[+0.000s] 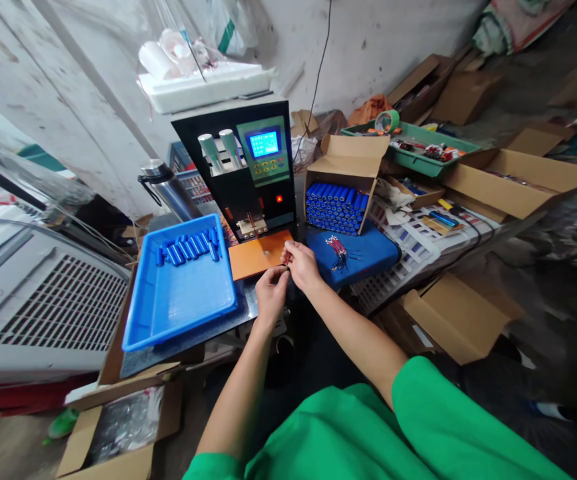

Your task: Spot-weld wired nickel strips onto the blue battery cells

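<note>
Over the front edge of an orange board (248, 259), my left hand (272, 293) and my right hand (302, 265) meet. Both are closed in a pinch around a small wire lead (287, 259), with red and dark parts showing; most of it is hidden by my fingers. Behind the board stands a black spot welder (208, 193) with a lit blue screen, its thin electrodes (253, 225) pointing down at the board. To the right, a bunch of red and black wire leads (337, 253) lies on a blue pad (368, 250).
A blue tray (183, 313) with several blue cylindrical battery cells (191, 247) stands on the left. Behind the pad, an open cardboard box (351, 163) holds stacked blue cells. A steel flask (168, 190), green tray (418, 137) and more cardboard boxes (461, 317) surround the workplace.
</note>
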Motion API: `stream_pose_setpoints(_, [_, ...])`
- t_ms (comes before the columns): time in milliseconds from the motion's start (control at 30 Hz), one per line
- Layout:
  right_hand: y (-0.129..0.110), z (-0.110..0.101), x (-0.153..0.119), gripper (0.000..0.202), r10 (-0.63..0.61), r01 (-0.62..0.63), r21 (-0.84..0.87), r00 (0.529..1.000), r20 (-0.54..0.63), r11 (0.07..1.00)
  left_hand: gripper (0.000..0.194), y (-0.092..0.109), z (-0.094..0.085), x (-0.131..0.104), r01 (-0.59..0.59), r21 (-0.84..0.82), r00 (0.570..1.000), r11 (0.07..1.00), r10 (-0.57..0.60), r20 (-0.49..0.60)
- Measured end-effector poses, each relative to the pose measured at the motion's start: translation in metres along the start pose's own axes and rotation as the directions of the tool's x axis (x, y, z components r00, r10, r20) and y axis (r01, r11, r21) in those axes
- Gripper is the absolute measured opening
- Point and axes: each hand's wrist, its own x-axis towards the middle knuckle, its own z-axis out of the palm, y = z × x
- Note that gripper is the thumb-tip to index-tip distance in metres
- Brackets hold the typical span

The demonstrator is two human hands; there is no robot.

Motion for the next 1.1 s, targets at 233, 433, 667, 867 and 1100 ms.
stream_pose_setpoints(233, [0.006,0.002,-0.002,0.027,-0.019,0.019,-0.037,1.000,0.004,0.999,0.025,0.000,0.000,0.000,0.055,-0.065,0.998,0.996,-0.055,-0.003])
stream_pose_setpoints(433, [0.000,-0.005,-0.006,0.035,0.022,0.002,-0.182,0.991,0.130,0.983,0.033,-0.001,-0.005,0.004,0.083,-0.192,0.996,0.978,-0.086,-0.004])
stream_pose_setpoints(667, [-0.002,-0.014,-0.003,0.032,0.058,0.183,-0.493,0.899,0.434,0.851,0.029,0.001,-0.023,0.013,0.068,-0.065,0.997,0.996,-0.066,0.033])
stream_pose_setpoints(867, [-0.001,-0.012,0.007,0.027,0.049,0.303,-0.612,0.871,0.490,0.730,0.026,-0.002,-0.043,0.023,0.046,0.032,0.996,0.998,-0.048,0.079])
stream_pose_setpoints(1100, [0.011,-0.004,0.032,0.020,-0.182,0.435,-0.630,0.886,0.426,0.644,0.014,-0.010,-0.127,0.096,0.199,0.583,0.964,0.788,-0.050,-0.261])
